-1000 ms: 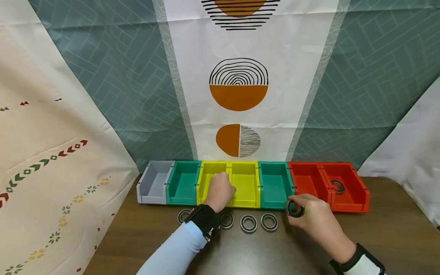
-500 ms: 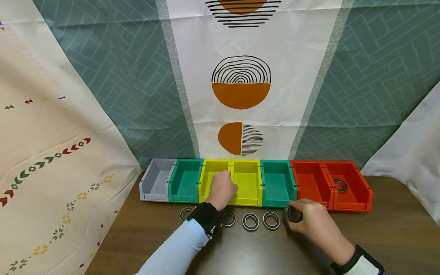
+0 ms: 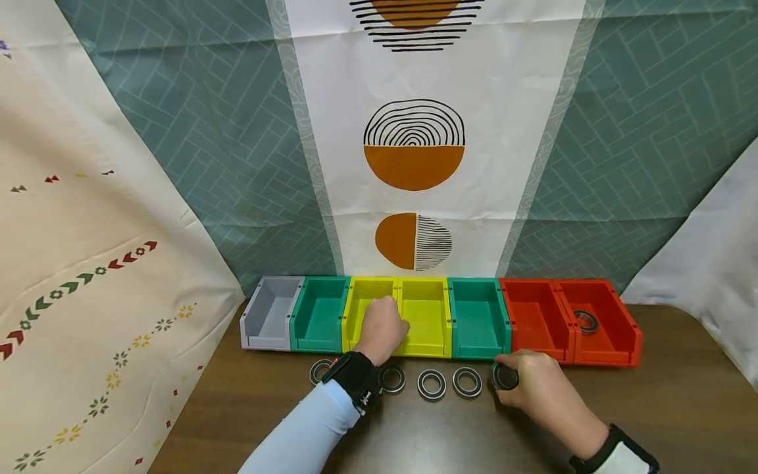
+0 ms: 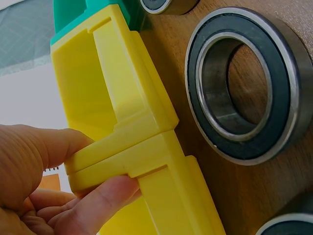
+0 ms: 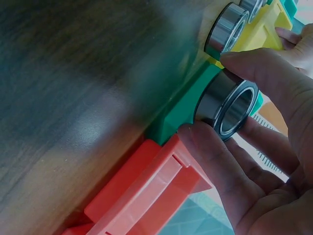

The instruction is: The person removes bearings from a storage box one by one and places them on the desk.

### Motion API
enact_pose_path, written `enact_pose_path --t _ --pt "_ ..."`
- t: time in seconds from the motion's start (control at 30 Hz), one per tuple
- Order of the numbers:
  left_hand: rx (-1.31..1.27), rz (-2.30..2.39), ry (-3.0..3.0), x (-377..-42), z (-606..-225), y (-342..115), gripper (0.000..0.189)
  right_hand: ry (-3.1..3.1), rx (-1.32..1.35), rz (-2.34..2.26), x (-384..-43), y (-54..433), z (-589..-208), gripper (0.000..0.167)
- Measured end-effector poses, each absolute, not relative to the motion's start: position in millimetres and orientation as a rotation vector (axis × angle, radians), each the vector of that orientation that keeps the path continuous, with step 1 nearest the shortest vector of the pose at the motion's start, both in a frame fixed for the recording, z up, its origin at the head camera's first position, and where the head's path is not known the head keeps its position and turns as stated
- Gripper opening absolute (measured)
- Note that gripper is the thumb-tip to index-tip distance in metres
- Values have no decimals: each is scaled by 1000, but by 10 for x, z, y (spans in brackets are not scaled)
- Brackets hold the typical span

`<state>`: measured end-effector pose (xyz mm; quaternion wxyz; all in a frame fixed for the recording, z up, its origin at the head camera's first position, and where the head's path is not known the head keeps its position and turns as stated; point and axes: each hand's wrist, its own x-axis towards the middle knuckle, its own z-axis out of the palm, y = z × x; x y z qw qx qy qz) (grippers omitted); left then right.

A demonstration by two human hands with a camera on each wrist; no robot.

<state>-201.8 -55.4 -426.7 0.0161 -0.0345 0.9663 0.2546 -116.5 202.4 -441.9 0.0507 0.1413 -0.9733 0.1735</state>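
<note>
My left hand pinches the two adjoining walls where the left yellow bin meets the right yellow bin; thumb and fingers lie on opposite sides. Its wrist camera shows a large ball bearing on the table beside the bins. In front of the right green bin, my right hand holds another bearing by its outer rim between thumb and fingers. That bearing is tilted up on edge, close to the table; whether it touches the wood cannot be told.
Several bearings lie in a row on the wooden table, one partly behind the left wrist strap. The bin row runs from a grey bin to red bins. One bearing sits in the rightmost bin. A patterned cloth hangs behind.
The bearing in my right hand has come down slightly toward the table, its face turning somewhat. My left hand stays on the yellow bins; the whole view has shifted a little.
</note>
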Motion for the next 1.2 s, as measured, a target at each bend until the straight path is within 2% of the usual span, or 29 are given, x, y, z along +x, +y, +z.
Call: enact_pose_path --t 0.73,1.2 --pt "-81 774 3036 -2035 -4282 -558 23 -3113 364 606 -1251 2049 -4529 55" --pt "-25 748 3066 -2023 -4261 -575 22 -3197 373 635 -1253 2068 -4532 53"
